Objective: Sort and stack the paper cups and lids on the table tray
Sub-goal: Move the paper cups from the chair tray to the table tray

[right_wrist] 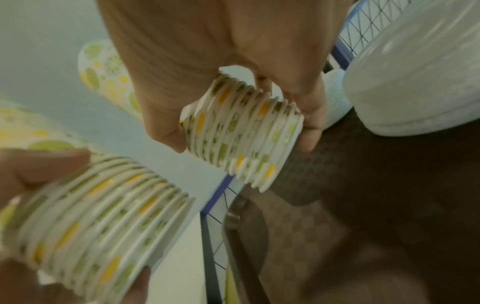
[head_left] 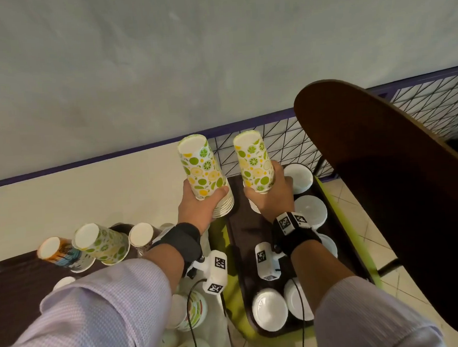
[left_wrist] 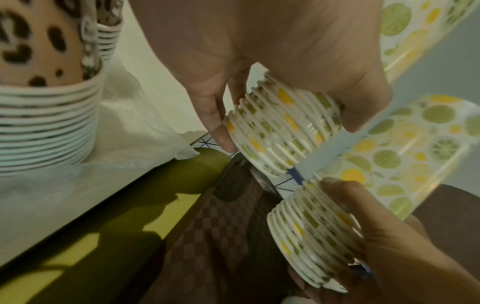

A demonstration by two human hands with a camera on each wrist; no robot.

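I hold two upside-down stacks of citrus-print paper cups side by side above the far end of the brown tray (head_left: 242, 226). My left hand (head_left: 198, 208) grips the left stack (head_left: 202, 172) near its rims (left_wrist: 283, 127). My right hand (head_left: 273, 197) grips the right stack (head_left: 254, 161) the same way, thumb and fingers curled round the rims (right_wrist: 241, 133). The two stacks are apart, not nested. White lids (head_left: 310, 208) lie in piles along the tray's right side and near end (head_left: 269, 309).
A second dark tray (head_left: 14, 280) at the left carries upturned cups: an orange-blue one (head_left: 58, 253), a citrus stack (head_left: 103, 242) and a leopard-print stack (left_wrist: 39, 82). A dark chair back (head_left: 383, 177) rises on the right. A wire grid (head_left: 287, 143) stands behind.
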